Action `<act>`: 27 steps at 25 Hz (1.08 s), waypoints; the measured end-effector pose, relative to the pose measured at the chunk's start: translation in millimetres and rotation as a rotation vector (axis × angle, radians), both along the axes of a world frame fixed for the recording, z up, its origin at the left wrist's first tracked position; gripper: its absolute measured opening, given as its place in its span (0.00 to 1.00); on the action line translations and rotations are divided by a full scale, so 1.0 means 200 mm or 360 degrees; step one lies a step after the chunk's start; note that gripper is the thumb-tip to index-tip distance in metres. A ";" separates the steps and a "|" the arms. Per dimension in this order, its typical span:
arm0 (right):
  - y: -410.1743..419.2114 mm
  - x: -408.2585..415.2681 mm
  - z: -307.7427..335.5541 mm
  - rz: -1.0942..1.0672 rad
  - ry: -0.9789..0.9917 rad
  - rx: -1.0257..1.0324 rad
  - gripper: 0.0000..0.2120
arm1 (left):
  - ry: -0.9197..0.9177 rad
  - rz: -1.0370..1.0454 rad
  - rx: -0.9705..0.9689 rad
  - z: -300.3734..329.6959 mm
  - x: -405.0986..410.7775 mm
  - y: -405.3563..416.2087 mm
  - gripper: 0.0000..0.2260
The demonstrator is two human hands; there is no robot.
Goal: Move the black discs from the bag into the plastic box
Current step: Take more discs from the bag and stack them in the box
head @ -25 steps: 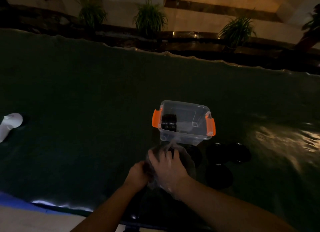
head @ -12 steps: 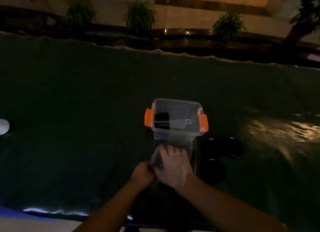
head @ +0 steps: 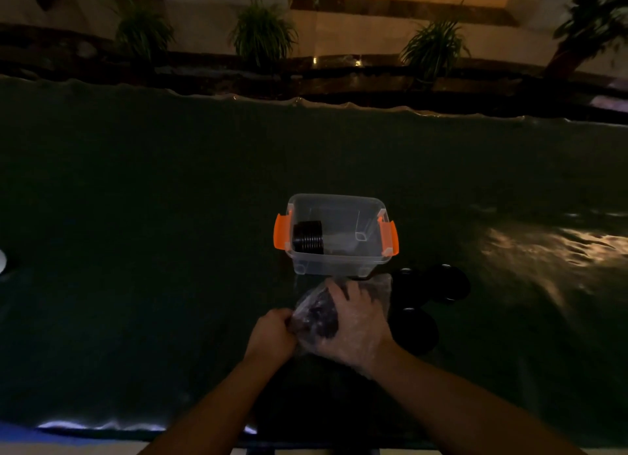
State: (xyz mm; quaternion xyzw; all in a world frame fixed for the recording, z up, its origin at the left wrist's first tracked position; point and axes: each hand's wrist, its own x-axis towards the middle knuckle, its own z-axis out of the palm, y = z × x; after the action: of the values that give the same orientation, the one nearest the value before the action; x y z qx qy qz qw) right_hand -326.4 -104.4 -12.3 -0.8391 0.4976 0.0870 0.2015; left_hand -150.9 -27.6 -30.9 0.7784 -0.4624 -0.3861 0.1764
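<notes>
Fingers of the right hand lie spread inside the bag; left hand pinches its mouth shut-fisted.

Head view, dim: since a second ago I see the right hand pushed deeper into the clear bag, which has slid rightward below the plastic box. I judge another grab is underway; whether it has closed on a disc, I cannot tell. Black discs stand stacked on edge at the box's left wall; loose discs lie on the dark table just right of the bag.
</notes>
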 end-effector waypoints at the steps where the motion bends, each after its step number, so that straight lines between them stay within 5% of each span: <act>1: 0.00 -0.04 0.01 0.0069 -0.0052 0.0002 0.57 | -0.0093 0.0025 -0.0008 0.01 0.03 0.00 0.03; 5: -0.03 -0.17 0.11 0.0271 -0.0131 -0.0087 0.53 | -0.0373 0.0142 0.0076 0.07 0.16 0.02 0.02; 9: -0.03 -0.24 0.24 0.0083 -0.0347 -0.0190 0.52 | -0.0595 0.0137 0.0169 0.12 0.30 0.07 0.07; 14: -0.13 -0.22 0.41 -0.0374 -0.0874 -0.0280 0.54 | -0.0795 -0.0113 0.0429 0.23 0.40 0.10 0.39; 18: -0.33 -0.08 0.51 -0.0652 -0.1068 -0.0318 0.53 | -0.0990 -0.0108 0.0129 0.34 0.38 0.04 0.53; 27: -0.68 0.25 0.38 -0.0707 -0.0456 -0.0055 0.48 | -0.0577 -0.0205 -0.0238 0.52 0.26 -0.30 0.50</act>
State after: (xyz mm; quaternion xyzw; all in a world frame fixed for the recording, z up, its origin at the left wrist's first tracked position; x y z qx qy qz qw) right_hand -276.3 -240.9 63.7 -0.7163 0.6375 -0.0876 0.2698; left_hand -98.6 -87.8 73.3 0.7887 -0.5628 -0.2148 0.1226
